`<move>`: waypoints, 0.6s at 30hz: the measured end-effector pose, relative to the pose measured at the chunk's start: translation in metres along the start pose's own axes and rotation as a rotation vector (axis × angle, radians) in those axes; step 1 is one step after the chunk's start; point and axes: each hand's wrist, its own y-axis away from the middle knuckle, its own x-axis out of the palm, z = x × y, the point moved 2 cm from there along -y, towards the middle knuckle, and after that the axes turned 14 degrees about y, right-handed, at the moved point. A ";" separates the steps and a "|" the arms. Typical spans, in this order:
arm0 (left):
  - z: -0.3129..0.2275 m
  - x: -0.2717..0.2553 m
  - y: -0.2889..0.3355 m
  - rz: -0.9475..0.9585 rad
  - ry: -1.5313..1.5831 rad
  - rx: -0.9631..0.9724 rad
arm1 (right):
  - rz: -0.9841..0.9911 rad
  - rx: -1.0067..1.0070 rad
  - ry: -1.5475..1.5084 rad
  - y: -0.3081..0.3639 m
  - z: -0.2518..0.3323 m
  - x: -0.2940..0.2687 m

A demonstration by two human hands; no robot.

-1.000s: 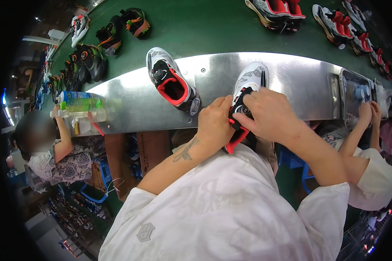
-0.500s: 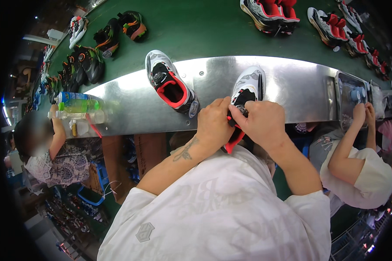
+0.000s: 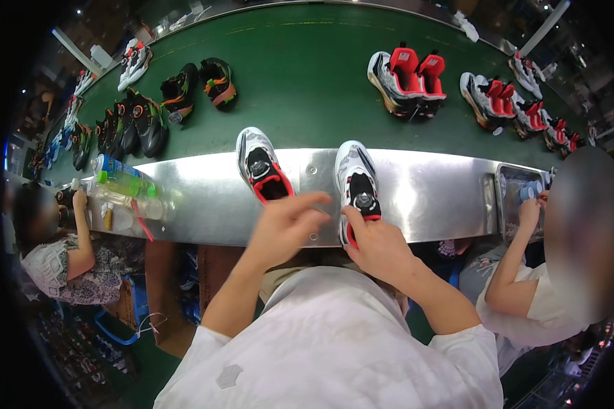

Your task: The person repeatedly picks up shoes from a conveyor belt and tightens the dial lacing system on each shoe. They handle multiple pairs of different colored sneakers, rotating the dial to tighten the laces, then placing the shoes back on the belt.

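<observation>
Two white, grey and black sneakers with red linings lie on the metal worktop in front of me, toes pointing away. The right sneaker [image 3: 353, 167] has a round dial on its black tongue. My right hand [image 3: 382, 253] is closed on its heel end, thumb by the collar; the hand hides most of the heel. Beside it, the left sneaker [image 3: 258, 161] stands a little apart, its heel hidden behind my left hand [image 3: 285, 228]. That hand hovers near it, slightly blurred, with fingers apart and nothing in them.
Beyond the metal worktop [image 3: 430, 198], a green surface [image 3: 286, 88] carries red-lined sneakers [image 3: 406, 82] at right and black-orange shoes [image 3: 143, 123] at left. Bottles [image 3: 126, 180] lie at left. A metal tray [image 3: 505, 204] sits at right. A person works at either side.
My left hand has let go of the right sneaker and moved left, fingers spread. My right hand has slid to its heel end. The sneakers look closer together; the whole view has shifted.
</observation>
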 end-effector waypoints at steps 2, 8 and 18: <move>-0.018 -0.035 0.023 -0.309 0.001 0.349 | 0.022 -0.056 0.049 -0.002 0.004 -0.006; 0.052 -0.113 -0.008 -0.760 -0.379 0.335 | -0.201 -0.299 0.108 -0.052 0.013 0.001; 0.118 -0.119 -0.026 -0.758 0.255 0.085 | -0.034 -0.317 0.263 -0.216 0.018 -0.027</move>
